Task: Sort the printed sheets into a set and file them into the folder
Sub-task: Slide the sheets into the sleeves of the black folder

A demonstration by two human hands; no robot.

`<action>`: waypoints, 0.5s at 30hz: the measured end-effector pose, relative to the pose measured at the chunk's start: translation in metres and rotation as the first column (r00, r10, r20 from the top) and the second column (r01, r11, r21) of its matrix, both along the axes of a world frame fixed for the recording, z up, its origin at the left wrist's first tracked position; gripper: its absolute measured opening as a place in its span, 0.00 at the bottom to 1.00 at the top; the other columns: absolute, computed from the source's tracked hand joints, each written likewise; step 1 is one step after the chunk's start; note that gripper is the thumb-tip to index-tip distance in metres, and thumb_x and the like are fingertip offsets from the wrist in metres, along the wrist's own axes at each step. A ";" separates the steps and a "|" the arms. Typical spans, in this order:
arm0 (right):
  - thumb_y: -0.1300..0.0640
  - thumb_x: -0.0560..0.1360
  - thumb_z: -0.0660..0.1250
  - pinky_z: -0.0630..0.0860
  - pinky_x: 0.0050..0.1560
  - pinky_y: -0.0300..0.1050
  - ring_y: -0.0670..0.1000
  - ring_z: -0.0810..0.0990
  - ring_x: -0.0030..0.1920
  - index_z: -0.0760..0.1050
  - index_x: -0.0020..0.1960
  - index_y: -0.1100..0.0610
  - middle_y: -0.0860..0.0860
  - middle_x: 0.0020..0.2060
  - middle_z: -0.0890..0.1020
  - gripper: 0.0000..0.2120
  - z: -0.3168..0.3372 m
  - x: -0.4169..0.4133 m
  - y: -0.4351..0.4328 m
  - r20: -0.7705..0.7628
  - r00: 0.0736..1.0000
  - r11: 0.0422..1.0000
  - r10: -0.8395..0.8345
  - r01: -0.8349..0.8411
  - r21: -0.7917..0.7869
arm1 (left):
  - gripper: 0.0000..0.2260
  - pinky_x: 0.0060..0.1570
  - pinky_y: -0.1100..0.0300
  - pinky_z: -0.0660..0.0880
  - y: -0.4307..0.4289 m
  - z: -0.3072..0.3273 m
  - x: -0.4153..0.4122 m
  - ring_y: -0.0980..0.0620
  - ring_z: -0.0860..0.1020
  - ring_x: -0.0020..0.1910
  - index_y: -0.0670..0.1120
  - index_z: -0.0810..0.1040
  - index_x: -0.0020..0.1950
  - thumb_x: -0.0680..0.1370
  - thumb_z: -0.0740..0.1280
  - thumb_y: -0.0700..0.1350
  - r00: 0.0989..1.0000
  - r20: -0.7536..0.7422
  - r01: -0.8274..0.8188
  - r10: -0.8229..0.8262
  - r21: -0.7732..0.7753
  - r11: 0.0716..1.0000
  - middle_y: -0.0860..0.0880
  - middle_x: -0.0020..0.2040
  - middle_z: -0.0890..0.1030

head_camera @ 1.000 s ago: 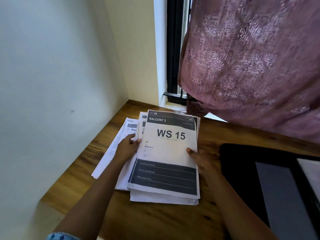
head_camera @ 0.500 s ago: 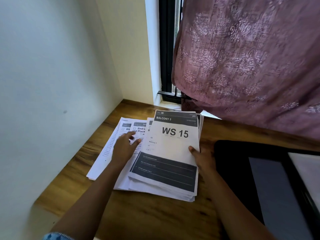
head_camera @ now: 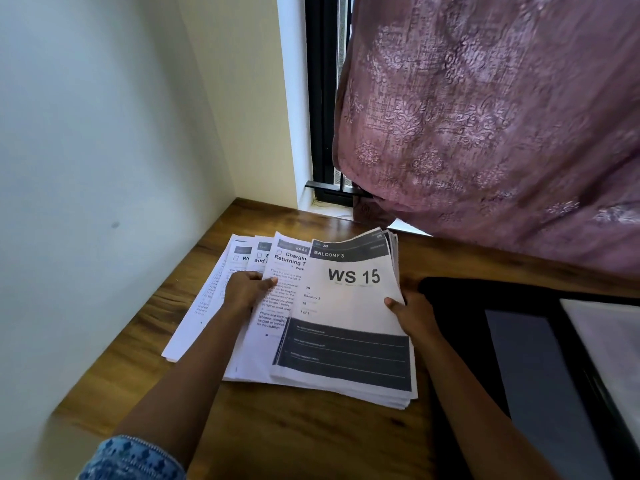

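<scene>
A stack of printed sheets (head_camera: 349,306) lies on the wooden desk (head_camera: 311,441), topped by a page reading "WS 15" and "BALCONY 3". My right hand (head_camera: 412,311) grips the stack's right edge, thumb on top, lifting that side so the pages bow. To the left, several other sheets (head_camera: 277,306) are fanned out, showing printed headings. My left hand (head_camera: 246,289) rests on these fanned sheets, fingers curled over an edge. The open black folder (head_camera: 519,358) lies at the right, with a white sheet (head_camera: 609,348) in its right half.
A white wall (head_camera: 86,168) borders the desk on the left. A pink patterned curtain (head_camera: 502,116) hangs over the window and the desk's far right. A black window frame (head_camera: 323,98) stands behind the papers.
The sheets under the stack have been fanned further left, showing a third heading. My right hand has lifted the stack's right edge, so the top pages now curve.
</scene>
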State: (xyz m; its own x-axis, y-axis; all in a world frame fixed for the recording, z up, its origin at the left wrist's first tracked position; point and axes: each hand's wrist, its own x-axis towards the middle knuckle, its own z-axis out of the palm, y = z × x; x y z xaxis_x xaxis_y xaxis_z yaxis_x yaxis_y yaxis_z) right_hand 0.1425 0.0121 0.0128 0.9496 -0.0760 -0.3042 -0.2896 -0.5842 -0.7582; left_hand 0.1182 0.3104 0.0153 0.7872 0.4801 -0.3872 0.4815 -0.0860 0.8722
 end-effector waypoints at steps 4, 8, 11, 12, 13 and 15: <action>0.53 0.76 0.68 0.72 0.61 0.52 0.60 0.75 0.62 0.68 0.67 0.60 0.58 0.64 0.75 0.22 -0.005 -0.007 0.004 0.103 0.995 0.991 -0.006 0.019 -0.129 | 0.13 0.53 0.51 0.77 -0.007 0.000 -0.004 0.48 0.82 0.47 0.44 0.82 0.53 0.74 0.73 0.50 0.996 0.000 0.081 -0.087 0.376 0.923 0.45 0.52 0.84; 0.49 0.75 0.68 0.65 0.68 0.52 0.60 0.63 0.70 0.53 0.76 0.60 0.60 0.71 0.63 0.38 0.005 -0.016 0.021 0.330 0.930 0.868 0.162 0.025 -0.496 | 0.14 0.50 0.53 0.74 0.008 0.008 -0.022 0.44 0.79 0.53 0.44 0.79 0.60 0.77 0.69 0.49 0.992 0.125 -0.099 0.020 0.667 0.738 0.45 0.57 0.81; 0.50 0.76 0.67 0.59 0.72 0.50 0.58 0.59 0.74 0.53 0.76 0.60 0.59 0.74 0.60 0.36 0.012 -0.021 0.052 0.418 0.822 0.869 0.387 -0.175 -0.463 | 0.15 0.54 0.45 0.75 0.055 -0.003 -0.034 0.39 0.76 0.57 0.42 0.76 0.62 0.78 0.66 0.46 0.995 -0.018 -0.041 0.094 0.808 0.588 0.40 0.61 0.78; 0.50 0.76 0.67 0.58 0.73 0.51 0.58 0.58 0.74 0.54 0.76 0.59 0.59 0.74 0.61 0.36 0.011 -0.021 0.066 0.418 0.777 0.852 0.471 -0.276 -0.445 | 0.15 0.55 0.45 0.73 0.072 -0.009 -0.036 0.38 0.75 0.58 0.40 0.75 0.63 0.78 0.64 0.46 0.989 -0.099 0.018 0.108 0.814 0.581 0.40 0.62 0.77; 0.49 0.76 0.66 0.56 0.73 0.53 0.57 0.57 0.75 0.55 0.76 0.58 0.58 0.74 0.61 0.35 0.009 -0.020 0.082 0.401 0.731 0.816 0.551 -0.371 -0.444 | 0.16 0.57 0.45 0.72 0.085 -0.014 -0.038 0.37 0.75 0.59 0.39 0.75 0.63 0.78 0.62 0.46 0.981 -0.155 0.047 0.118 0.776 0.628 0.39 0.64 0.76; 0.43 0.77 0.61 0.50 0.74 0.58 0.54 0.53 0.76 0.55 0.77 0.53 0.54 0.76 0.58 0.32 0.001 -0.014 0.111 0.343 0.636 0.711 0.691 -0.515 -0.479 | 0.15 0.58 0.47 0.72 0.094 -0.014 -0.040 0.37 0.75 0.59 0.38 0.75 0.61 0.78 0.63 0.44 0.978 -0.170 0.021 0.119 0.653 0.757 0.38 0.63 0.76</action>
